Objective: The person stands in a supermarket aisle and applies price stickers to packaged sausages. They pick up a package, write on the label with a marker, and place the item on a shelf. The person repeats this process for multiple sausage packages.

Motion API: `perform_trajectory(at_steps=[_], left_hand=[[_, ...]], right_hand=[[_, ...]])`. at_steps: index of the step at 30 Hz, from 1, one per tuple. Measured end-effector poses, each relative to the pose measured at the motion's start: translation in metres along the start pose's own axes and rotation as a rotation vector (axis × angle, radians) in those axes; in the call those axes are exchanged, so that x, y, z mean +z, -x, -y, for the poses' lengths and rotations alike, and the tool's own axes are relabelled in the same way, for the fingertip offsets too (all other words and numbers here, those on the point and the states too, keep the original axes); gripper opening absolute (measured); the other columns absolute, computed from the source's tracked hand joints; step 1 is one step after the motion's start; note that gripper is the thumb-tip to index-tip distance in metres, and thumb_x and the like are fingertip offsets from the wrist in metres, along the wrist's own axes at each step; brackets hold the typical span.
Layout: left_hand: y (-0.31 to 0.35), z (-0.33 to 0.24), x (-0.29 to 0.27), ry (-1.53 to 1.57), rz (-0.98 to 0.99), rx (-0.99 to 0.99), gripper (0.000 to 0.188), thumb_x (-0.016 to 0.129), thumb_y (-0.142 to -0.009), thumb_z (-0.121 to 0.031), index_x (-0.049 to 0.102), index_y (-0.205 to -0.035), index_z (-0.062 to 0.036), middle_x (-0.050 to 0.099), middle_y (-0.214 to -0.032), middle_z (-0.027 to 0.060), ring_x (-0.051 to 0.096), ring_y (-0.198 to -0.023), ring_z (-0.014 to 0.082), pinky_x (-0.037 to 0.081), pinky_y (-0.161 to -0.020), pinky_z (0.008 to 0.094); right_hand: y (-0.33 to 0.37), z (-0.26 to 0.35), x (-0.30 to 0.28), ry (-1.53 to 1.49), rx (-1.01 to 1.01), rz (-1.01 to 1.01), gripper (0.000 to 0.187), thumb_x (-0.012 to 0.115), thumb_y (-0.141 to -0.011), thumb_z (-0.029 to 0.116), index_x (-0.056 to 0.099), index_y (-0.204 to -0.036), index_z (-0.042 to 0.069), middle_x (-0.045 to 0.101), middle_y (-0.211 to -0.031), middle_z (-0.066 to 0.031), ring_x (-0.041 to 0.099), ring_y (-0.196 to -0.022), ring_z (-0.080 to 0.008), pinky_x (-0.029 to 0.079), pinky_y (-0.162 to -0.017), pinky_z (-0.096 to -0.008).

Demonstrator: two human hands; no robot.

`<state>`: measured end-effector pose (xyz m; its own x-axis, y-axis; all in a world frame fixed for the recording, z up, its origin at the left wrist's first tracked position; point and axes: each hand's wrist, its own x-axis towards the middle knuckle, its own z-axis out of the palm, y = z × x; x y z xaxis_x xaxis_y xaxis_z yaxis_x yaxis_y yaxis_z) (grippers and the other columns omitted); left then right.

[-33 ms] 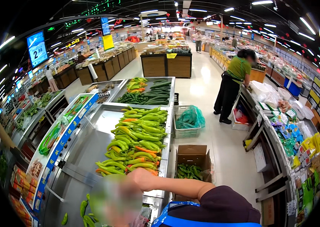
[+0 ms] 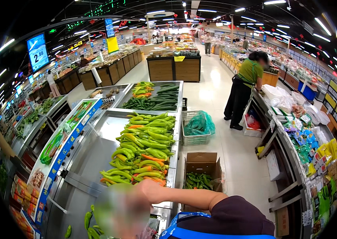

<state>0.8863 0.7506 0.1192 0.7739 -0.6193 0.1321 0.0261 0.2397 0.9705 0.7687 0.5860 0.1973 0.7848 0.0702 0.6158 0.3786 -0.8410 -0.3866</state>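
My right hand (image 2: 151, 190) reaches in from the lower right, at the near end of a pile of long green peppers (image 2: 146, 139), some of them orange-red. A blurred patch covers its fingers, so their grip and anything in them are hidden. Skin tones and green show within that blur; my left hand may be there, but I cannot make it out. The peppers lie on the right side of a metal display bin (image 2: 96, 149). A few loose green peppers (image 2: 91, 221) rest left of the blur.
An open cardboard box (image 2: 202, 161) of green peppers stands right of the bin. Behind it is a white crate (image 2: 196, 139) with a green bag. Cucumbers (image 2: 167, 95) fill the farther bin. Across the aisle, a person (image 2: 248, 87) bends over a packed counter (image 2: 296, 139).
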Motion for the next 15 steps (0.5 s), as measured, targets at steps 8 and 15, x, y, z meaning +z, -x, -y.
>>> perform_trajectory(at_steps=[8,15], left_hand=[[0.022,-0.003,0.031,0.182,0.098,-0.108,0.020,0.064,-0.086,-0.005,0.058,-0.104,0.0025,0.064,-0.096,0.0083,0.059,-0.085,0.0151,0.049,-0.077,0.0291],[0.039,-0.015,0.000,0.302,-0.110,-0.112,0.023,0.064,-0.087,-0.006,0.058,-0.107,0.0031,0.064,-0.099,0.0091,0.061,-0.087,0.0161,0.049,-0.078,0.0299]], right_hand=[[0.004,0.028,-0.008,0.119,0.101,-0.024,0.013,0.059,-0.077,0.015,0.065,-0.089,0.012,0.064,-0.080,-0.0065,0.062,-0.075,-0.0282,0.047,-0.062,-0.0403],[0.004,0.032,0.001,0.142,0.063,-0.478,0.026,0.060,-0.085,0.018,0.063,-0.109,0.008,0.063,-0.106,-0.0081,0.060,-0.098,-0.0268,0.050,-0.081,-0.0369]])
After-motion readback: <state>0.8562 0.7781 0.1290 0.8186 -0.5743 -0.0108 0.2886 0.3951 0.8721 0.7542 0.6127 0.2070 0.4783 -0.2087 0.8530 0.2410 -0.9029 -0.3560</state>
